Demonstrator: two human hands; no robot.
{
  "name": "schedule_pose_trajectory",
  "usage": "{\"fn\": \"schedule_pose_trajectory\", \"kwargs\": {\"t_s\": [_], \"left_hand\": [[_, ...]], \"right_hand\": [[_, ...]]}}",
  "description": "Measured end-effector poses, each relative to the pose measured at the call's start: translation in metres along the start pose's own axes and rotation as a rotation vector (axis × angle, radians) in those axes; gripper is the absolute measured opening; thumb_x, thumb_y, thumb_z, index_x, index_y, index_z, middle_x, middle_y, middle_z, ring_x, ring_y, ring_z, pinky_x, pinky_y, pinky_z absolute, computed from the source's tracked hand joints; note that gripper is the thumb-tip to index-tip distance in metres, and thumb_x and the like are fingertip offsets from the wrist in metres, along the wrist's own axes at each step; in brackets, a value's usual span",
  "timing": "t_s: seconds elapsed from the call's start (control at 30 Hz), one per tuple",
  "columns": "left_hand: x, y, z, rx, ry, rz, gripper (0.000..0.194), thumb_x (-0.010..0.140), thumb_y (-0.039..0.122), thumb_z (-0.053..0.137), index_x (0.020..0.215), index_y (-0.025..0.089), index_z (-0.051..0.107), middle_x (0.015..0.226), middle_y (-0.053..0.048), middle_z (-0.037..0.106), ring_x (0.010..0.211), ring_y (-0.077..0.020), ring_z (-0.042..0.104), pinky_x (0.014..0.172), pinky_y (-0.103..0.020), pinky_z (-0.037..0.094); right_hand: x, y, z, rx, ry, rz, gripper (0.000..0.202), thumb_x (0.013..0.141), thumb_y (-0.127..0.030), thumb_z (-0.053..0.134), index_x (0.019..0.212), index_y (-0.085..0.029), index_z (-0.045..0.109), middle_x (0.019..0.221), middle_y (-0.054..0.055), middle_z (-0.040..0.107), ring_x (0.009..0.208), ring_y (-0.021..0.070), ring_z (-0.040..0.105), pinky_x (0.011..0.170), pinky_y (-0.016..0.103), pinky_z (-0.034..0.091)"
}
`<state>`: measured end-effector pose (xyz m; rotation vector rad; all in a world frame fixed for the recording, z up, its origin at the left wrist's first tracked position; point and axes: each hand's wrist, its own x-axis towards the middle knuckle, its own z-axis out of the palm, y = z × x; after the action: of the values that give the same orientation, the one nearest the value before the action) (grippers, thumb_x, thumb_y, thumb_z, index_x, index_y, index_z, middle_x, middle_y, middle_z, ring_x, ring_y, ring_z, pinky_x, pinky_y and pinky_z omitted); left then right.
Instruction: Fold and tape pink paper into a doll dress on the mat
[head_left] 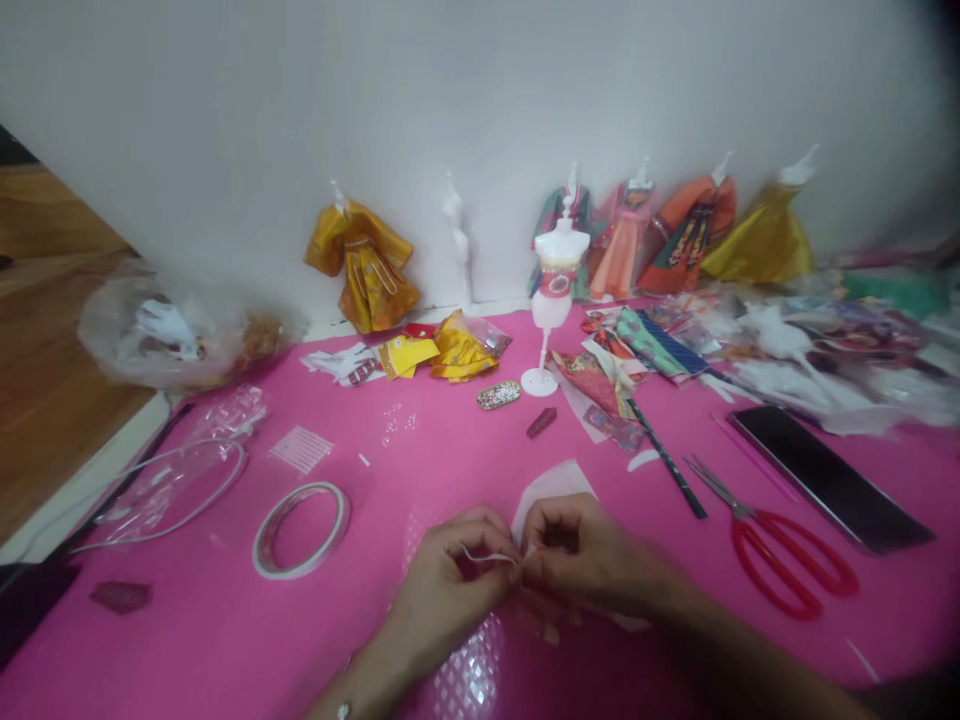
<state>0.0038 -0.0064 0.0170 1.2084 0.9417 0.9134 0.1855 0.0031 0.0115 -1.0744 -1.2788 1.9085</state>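
Observation:
Near the front of the pink tabletop, my left hand [461, 575] and my right hand [600, 560] meet fingertip to fingertip, both pinched closed. A thin white strip [487, 557] curves out of the left fingers and runs to where the two hands touch; its far end is hidden there. Behind and partly under the right hand lies a pale, paper-like piece [556, 483]. A roll of white tape [301, 530] lies flat to the left. Red-handled scissors [772, 540] rest to the right, blades slightly parted.
A small white dress form [556, 290] with a red band stands beyond my hands. Doll dresses on forms, including a golden one [367, 260], line the wall. Fabric scraps [600, 385], a dark pencil [667, 460], a phone [829, 475] and plastic bags [157, 335] surround the work area.

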Motion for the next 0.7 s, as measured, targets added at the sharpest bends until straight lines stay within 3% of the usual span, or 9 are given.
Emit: {"fn": "schedule_pose_trajectory", "kwargs": {"t_s": [0.23, 0.37, 0.7], "left_hand": [[-0.0011, 0.0026, -0.0003, -0.050, -0.022, -0.023, 0.010, 0.075, 0.015, 0.070, 0.066, 0.018, 0.072, 0.076, -0.001, 0.057, 0.066, -0.0134, 0.060, 0.056, -0.025, 0.051], [-0.0005, 0.0046, -0.0021, 0.036, -0.028, 0.009, 0.011, 0.073, 0.011, 0.069, 0.066, 0.018, 0.073, 0.074, 0.000, 0.058, 0.067, -0.0129, 0.058, 0.059, -0.025, 0.047], [0.0011, 0.0016, -0.0054, 0.118, -0.040, 0.027, 0.010, 0.070, 0.013, 0.069, 0.062, 0.019, 0.072, 0.070, 0.000, 0.058, 0.067, -0.0150, 0.057, 0.060, -0.027, 0.044]], "right_hand": [[-0.0010, -0.0007, 0.0003, 0.076, -0.033, 0.006, 0.021, 0.074, -0.023, 0.075, 0.069, -0.017, 0.055, 0.046, -0.006, 0.056, 0.039, 0.0100, 0.055, 0.038, 0.017, 0.037], [-0.0017, 0.0001, -0.0014, 0.148, -0.091, 0.006, 0.025, 0.075, -0.029, 0.076, 0.070, -0.017, 0.055, 0.046, -0.006, 0.057, 0.038, 0.0110, 0.055, 0.037, 0.019, 0.040], [-0.0005, -0.0006, -0.0056, 0.013, -0.065, -0.005, 0.022, 0.073, -0.026, 0.077, 0.068, -0.015, 0.059, 0.052, -0.006, 0.057, 0.041, 0.0070, 0.053, 0.038, 0.016, 0.040]]}}
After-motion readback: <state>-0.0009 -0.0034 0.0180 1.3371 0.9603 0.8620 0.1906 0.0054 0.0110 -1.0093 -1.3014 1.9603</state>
